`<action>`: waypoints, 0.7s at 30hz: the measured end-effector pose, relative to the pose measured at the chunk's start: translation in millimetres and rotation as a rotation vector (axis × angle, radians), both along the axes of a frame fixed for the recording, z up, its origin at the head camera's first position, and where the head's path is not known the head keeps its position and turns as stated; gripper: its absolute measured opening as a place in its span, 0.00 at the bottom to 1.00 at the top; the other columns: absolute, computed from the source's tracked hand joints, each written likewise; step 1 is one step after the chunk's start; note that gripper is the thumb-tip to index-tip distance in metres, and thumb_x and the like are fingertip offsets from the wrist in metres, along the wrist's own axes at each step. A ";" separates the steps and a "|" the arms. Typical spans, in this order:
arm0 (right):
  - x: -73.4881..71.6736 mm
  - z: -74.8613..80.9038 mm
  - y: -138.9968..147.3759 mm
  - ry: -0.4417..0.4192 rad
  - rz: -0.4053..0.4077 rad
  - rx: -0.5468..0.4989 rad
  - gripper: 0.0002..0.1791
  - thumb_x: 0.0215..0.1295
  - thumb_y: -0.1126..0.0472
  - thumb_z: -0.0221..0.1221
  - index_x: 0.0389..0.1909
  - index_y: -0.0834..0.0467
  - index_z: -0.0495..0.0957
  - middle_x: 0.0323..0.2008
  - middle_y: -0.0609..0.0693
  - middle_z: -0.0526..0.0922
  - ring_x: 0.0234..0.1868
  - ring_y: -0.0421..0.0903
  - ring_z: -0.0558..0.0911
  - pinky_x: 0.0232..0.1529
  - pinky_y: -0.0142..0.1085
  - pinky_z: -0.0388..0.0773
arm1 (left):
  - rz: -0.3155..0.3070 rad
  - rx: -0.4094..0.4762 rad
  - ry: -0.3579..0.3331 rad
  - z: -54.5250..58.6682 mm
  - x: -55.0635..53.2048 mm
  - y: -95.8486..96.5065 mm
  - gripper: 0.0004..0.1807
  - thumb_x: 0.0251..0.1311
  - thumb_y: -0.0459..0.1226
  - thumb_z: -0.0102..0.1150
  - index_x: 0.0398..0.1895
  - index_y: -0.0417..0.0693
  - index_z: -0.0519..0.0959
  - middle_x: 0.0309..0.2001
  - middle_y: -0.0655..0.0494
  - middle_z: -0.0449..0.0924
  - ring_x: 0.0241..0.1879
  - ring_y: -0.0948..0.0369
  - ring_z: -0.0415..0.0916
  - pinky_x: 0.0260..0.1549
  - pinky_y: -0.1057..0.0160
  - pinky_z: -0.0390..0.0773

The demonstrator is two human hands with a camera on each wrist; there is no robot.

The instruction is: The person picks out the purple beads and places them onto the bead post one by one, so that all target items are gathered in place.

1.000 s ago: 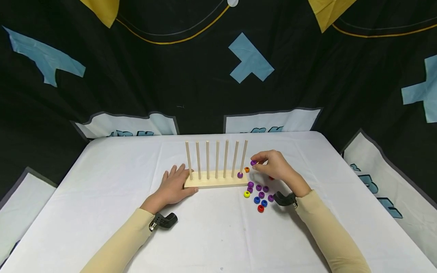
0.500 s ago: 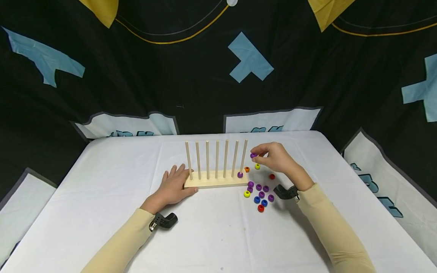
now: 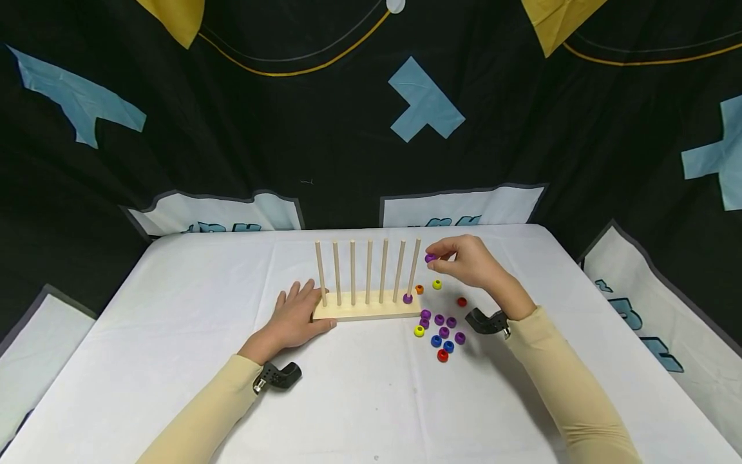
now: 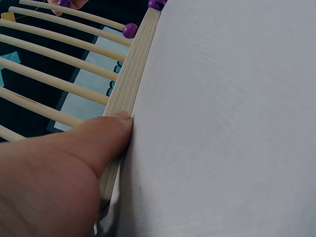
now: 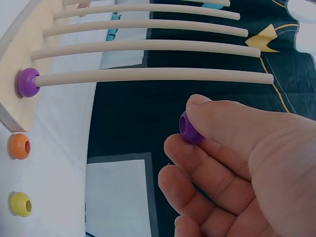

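A wooden peg rack [image 3: 366, 309] with a row of upright pegs stands on the table. At its left end lies my left hand [image 3: 291, 320], fingers spread and straight; the left wrist view shows its thumb [image 4: 106, 136] pressed on the base's front edge. My right hand [image 3: 466, 261] pinches a purple bead [image 5: 190, 129] between thumb and fingertips. That hand is raised just right of the rightmost peg [image 5: 158, 75], near the peg's upper part, with the bead apart from it. Another purple bead [image 3: 408, 298] sits threaded at the foot of this peg.
Loose beads lie right of the rack: several purple ones [image 3: 444, 332], blue beads [image 3: 437, 341], red beads [image 3: 443, 356], yellow beads [image 3: 419, 331] and an orange bead [image 5: 19, 146]. A white cloth [image 3: 348, 399] covers the table, and a dark curtain [image 3: 336, 142] hangs behind.
My right hand has risen with the purple bead alongside the rightmost peg, uncovering a yellow bead and fully showing a red bead on the table. My left hand has stayed in place.
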State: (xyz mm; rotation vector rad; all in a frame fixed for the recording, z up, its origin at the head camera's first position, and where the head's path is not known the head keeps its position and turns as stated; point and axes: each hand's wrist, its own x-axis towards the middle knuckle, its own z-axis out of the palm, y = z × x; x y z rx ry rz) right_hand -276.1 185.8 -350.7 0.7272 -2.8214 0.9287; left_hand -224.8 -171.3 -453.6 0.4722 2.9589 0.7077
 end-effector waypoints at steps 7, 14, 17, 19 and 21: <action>2.5 6.3 -0.8 0.023 0.000 -0.017 0.15 0.64 0.62 0.69 0.49 0.64 0.86 0.41 0.57 0.91 0.42 0.51 0.84 0.44 0.39 0.81 | 0.000 0.008 0.000 0.8 0.6 0.5 0.38 0.65 0.51 0.62 0.74 0.41 0.66 0.78 0.28 0.53 0.78 0.27 0.42 0.71 0.23 0.42; 2.0 12.4 -1.5 0.042 -0.009 -0.021 0.16 0.64 0.61 0.69 0.49 0.64 0.86 0.42 0.58 0.90 0.41 0.51 0.83 0.43 0.38 0.80 | 0.003 0.006 -0.004 0.5 0.1 0.1 0.38 0.66 0.51 0.62 0.74 0.41 0.66 0.78 0.28 0.52 0.78 0.27 0.42 0.71 0.24 0.41; 1.6 15.2 -2.2 0.041 -0.013 -0.023 0.16 0.64 0.61 0.69 0.50 0.64 0.86 0.42 0.57 0.90 0.41 0.51 0.83 0.42 0.38 0.80 | -0.001 0.000 0.000 0.5 0.3 -0.2 0.38 0.66 0.51 0.62 0.73 0.42 0.66 0.78 0.28 0.53 0.78 0.27 0.42 0.71 0.23 0.42; 1.8 17.8 -2.7 0.044 -0.012 -0.026 0.17 0.64 0.60 0.69 0.51 0.64 0.86 0.43 0.57 0.90 0.41 0.51 0.82 0.42 0.38 0.80 | -0.003 0.000 0.001 0.6 0.5 -0.2 0.38 0.66 0.51 0.62 0.73 0.42 0.66 0.78 0.28 0.53 0.78 0.27 0.43 0.71 0.23 0.42; 2.2 20.6 -3.2 0.047 -0.014 -0.028 0.17 0.64 0.60 0.69 0.51 0.63 0.86 0.43 0.57 0.90 0.41 0.51 0.82 0.42 0.38 0.79 | -0.004 0.000 0.003 0.8 0.6 -0.3 0.37 0.66 0.51 0.61 0.73 0.42 0.66 0.78 0.28 0.53 0.78 0.27 0.43 0.71 0.23 0.42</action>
